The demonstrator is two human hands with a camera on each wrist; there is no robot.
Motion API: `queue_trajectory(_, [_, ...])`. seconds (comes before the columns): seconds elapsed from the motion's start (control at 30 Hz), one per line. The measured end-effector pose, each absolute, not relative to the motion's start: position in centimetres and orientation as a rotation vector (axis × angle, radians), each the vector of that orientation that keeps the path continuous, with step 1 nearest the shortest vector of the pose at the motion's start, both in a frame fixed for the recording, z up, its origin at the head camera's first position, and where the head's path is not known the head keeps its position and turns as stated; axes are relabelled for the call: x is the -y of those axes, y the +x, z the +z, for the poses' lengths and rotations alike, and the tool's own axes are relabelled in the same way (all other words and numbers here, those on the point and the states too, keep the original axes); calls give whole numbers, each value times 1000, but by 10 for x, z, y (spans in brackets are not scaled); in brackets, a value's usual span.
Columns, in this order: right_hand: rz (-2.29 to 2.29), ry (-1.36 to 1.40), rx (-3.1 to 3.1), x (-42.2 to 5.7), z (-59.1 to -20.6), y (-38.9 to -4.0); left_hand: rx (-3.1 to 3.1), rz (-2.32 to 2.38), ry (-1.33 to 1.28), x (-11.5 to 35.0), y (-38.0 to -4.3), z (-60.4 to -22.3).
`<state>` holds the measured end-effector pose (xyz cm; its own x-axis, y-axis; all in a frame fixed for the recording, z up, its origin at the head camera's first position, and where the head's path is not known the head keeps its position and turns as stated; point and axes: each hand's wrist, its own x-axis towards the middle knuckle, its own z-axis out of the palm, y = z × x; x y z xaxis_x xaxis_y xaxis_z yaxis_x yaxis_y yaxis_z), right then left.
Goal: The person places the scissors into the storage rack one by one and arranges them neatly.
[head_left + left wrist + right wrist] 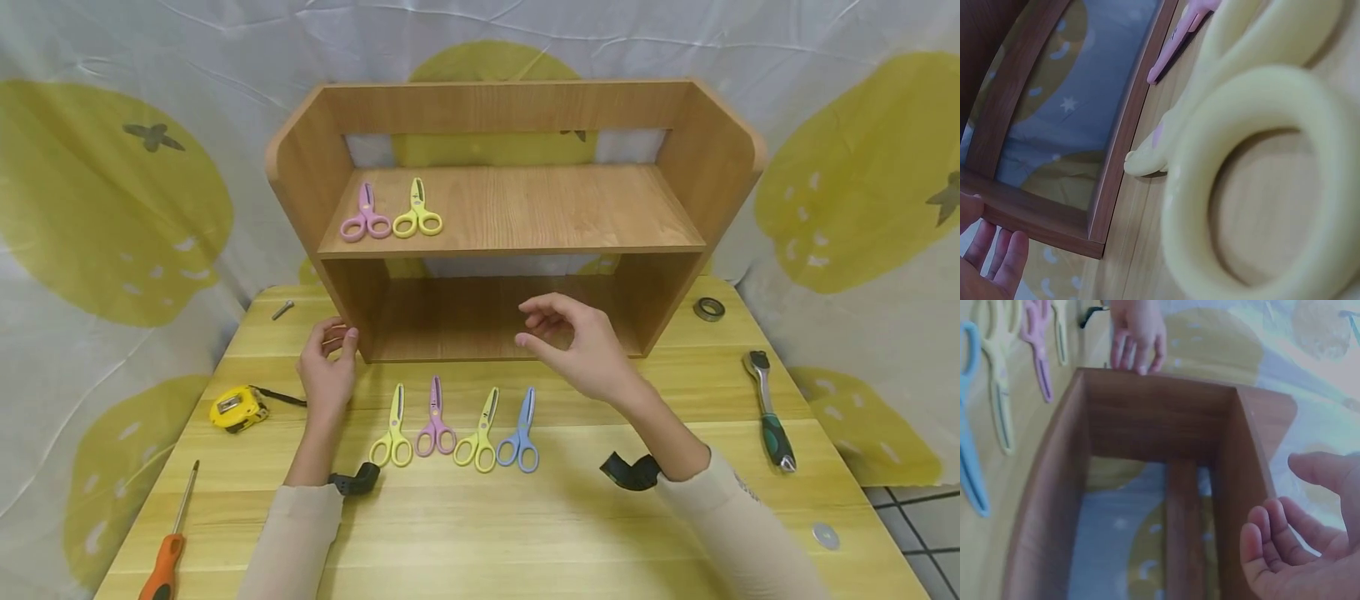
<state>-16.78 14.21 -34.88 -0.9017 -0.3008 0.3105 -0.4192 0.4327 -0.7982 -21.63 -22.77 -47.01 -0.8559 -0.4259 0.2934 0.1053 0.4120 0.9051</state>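
Observation:
A wooden two-tier shelf stands at the back of the table. My left hand is at the lower part of its left side panel, fingertips right at the wood. In front of the lower compartment hangs my right hand, fingers loosely bent and holding nothing. Pink scissors and yellow scissors lie on the upper tier, toward its left end. Before the shelf, a row on the table runs from yellow scissors through pink scissors and another yellow pair to blue scissors.
Along the left side lie a bolt, a yellow tape measure and an orange-handled screwdriver. On the right are a roll of tape, a ratchet wrench and a metal washer. A patterned curtain hangs behind.

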Motion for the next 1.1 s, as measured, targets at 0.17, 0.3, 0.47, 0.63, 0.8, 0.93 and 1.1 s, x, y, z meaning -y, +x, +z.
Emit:
queue_trajectory(0.17, [1513, 599, 2586, -156, -379, -151, 2193, -1460, 262, 227, -217, -472])
queue_trajectory(0.3, [1530, 570, 2639, -162, -407, -142, 2197, -1469, 275, 228, -217, -472])
queue_trajectory(0.47, [1520, 551, 2698, -162, -434, -133, 2188, -1474, 277, 230, -216, -469])
queue_trajectory(0.63, [1539, 519, 2736, -159, -455, -124, 2182, -1487, 281, 232, -213, -468])
queue_trajectory(0.8, [1574, 446, 2806, -157, -471, -115, 2197, -1500, 276, 232, -213, -468])
queue_trajectory(0.93, [1583, 411, 2858, -156, -479, -111, 2202, -1483, 285, 232, -215, -468])
queue_trajectory(1.1, [1585, 405, 2891, -157, -485, -107, 2195, -1484, 288, 230, -216, -468])
